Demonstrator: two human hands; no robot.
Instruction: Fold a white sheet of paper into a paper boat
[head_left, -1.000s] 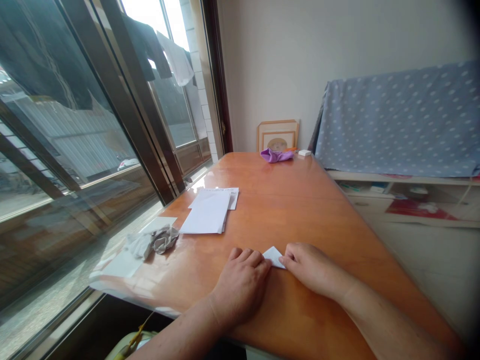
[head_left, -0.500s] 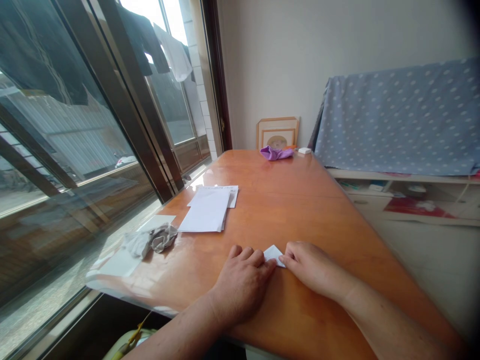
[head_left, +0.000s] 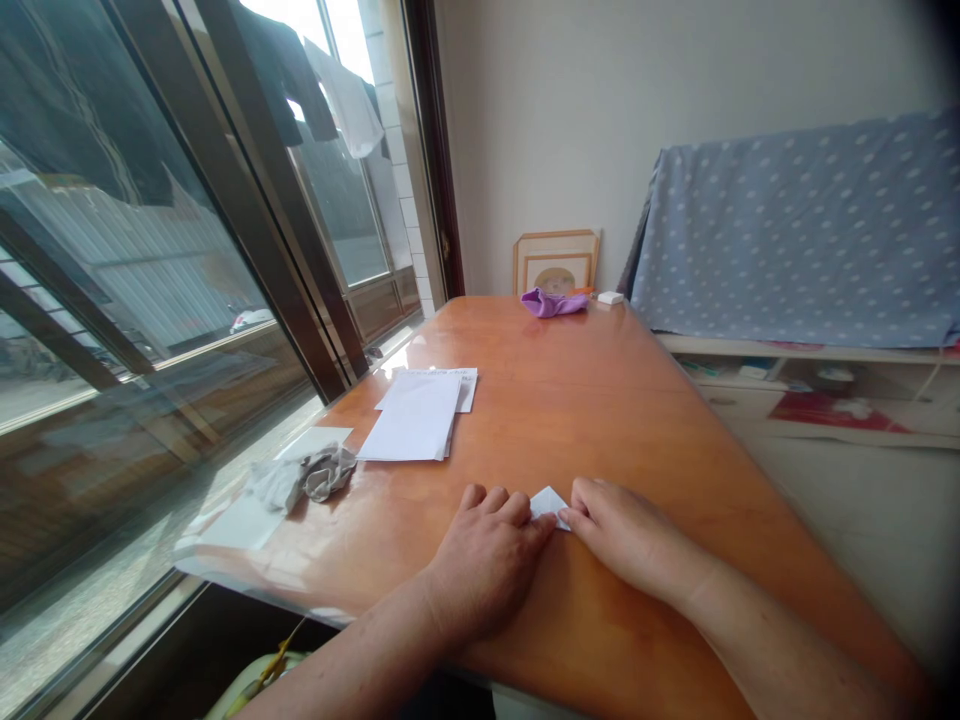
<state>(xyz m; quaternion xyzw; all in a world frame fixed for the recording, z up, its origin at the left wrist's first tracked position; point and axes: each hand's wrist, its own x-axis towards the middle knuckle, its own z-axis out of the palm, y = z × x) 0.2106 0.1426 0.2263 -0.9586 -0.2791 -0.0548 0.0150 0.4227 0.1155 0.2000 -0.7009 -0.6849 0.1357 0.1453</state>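
Note:
A small folded piece of white paper [head_left: 550,503] lies on the glossy brown table [head_left: 555,400], between my two hands. My left hand [head_left: 491,555] rests on the table with its fingers curled, its thumb pressing the paper's lower left part. From the other side my right hand [head_left: 611,525] pinches the paper's right corner with thumb and bent forefinger. The visible part of the paper is a pointed shape with its tip away from me; its left edge is hidden under my left fingers.
Left of my hands lie a stack of white sheets [head_left: 412,420] and a crumpled grey cloth [head_left: 328,472]. At the table's far end are a purple cloth [head_left: 553,303] and a small white box [head_left: 610,298]. A large window runs along the left; a shelf under a dotted blue cloth [head_left: 795,240] stands right.
Almost nothing differs. The view has tilted very slightly, and both hands stay on the folded paper in the same hold.

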